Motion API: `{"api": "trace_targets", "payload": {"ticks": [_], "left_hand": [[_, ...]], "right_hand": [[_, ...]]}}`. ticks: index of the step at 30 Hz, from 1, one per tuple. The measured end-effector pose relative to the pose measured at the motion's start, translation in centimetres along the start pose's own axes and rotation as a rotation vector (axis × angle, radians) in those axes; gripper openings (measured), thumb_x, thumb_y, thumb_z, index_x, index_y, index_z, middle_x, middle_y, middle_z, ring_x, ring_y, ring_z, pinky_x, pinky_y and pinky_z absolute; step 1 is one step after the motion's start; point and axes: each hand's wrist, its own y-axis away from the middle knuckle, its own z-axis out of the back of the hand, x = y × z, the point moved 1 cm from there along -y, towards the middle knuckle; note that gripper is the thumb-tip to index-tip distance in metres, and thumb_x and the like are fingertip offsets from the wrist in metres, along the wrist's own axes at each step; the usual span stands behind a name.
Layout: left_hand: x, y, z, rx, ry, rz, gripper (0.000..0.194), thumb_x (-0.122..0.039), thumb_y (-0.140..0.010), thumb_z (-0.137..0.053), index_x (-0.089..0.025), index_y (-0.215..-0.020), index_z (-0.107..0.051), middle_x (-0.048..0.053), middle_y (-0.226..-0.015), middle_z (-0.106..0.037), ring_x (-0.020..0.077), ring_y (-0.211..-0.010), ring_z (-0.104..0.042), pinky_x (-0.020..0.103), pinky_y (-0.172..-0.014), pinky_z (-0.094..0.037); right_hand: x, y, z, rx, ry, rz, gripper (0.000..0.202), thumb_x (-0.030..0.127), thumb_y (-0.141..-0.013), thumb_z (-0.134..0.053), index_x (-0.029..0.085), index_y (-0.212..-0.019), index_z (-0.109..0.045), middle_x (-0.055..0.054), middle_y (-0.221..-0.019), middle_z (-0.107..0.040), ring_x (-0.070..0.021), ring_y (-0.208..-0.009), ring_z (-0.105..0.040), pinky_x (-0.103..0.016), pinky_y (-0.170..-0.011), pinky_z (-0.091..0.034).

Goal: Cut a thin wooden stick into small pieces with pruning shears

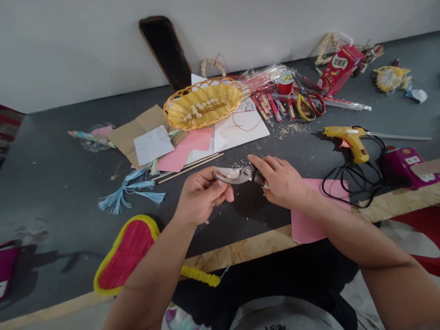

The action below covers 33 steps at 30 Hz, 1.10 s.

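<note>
My right hand [282, 181] is wrapped around the handles of a pair of pruning shears [246, 172], whose metal blades point left. Close against those blades, my left hand [202, 195] is closed in a pinch, thumb against fingers. A tiny pale bit shows between the blades by the left fingertips; what the fingers hold is too small to make out. Pale crumbs lie scattered on the dark tabletop behind the shears. Just beyond my hands, thin wooden sticks [191, 168] lie near pink paper [176, 156].
A yellow woven basket [206, 103] holds small pale pieces. Right of it lie scissors [305, 107], a thread spool [285, 82] and a yellow glue gun [355, 140] with a black cord. Blue tassels [132, 190] and a red-and-yellow fan-like piece [129, 252] are at left.
</note>
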Motion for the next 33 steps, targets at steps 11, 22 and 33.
{"api": "trace_targets", "payload": {"ticks": [11, 22, 33], "left_hand": [[0.7, -0.4, -0.3, -0.103, -0.063, -0.064, 0.035, -0.042, -0.071, -0.086, -0.015, -0.073, -0.064, 0.004, -0.057, -0.069, 0.0026, -0.035, -0.033, 0.018, -0.035, -0.019], [1.0, 0.5, 0.1, -0.162, -0.397, -0.245, 0.03, -0.043, -0.086, -0.074, -0.017, -0.073, -0.067, 0.004, -0.065, -0.073, 0.0046, -0.04, -0.039, 0.02, -0.038, -0.029], [1.2, -0.6, 0.6, -0.266, -0.336, -0.256, 0.027, -0.041, -0.084, -0.075, -0.016, -0.083, -0.066, 0.005, -0.071, -0.075, 0.0053, -0.041, -0.046, 0.019, -0.041, -0.036]], "right_hand": [[0.0, -0.1, 0.2, 0.026, 0.071, -0.068, 0.053, 0.012, -0.084, -0.047, 0.018, -0.136, -0.049, -0.01, -0.107, -0.065, -0.0243, -0.092, -0.062, -0.035, -0.081, -0.045], [-0.1, 0.2, 0.5, 0.069, -0.014, -0.019, 0.058, 0.014, -0.08, -0.048, 0.017, -0.138, -0.047, -0.011, -0.109, -0.066, -0.0244, -0.089, -0.063, -0.036, -0.08, -0.047], [-1.8, -0.6, 0.7, -0.082, 0.065, -0.179, 0.055, 0.028, -0.092, -0.052, 0.023, -0.147, -0.042, -0.012, -0.12, -0.066, -0.0298, -0.103, -0.064, -0.04, -0.082, -0.047]]}}
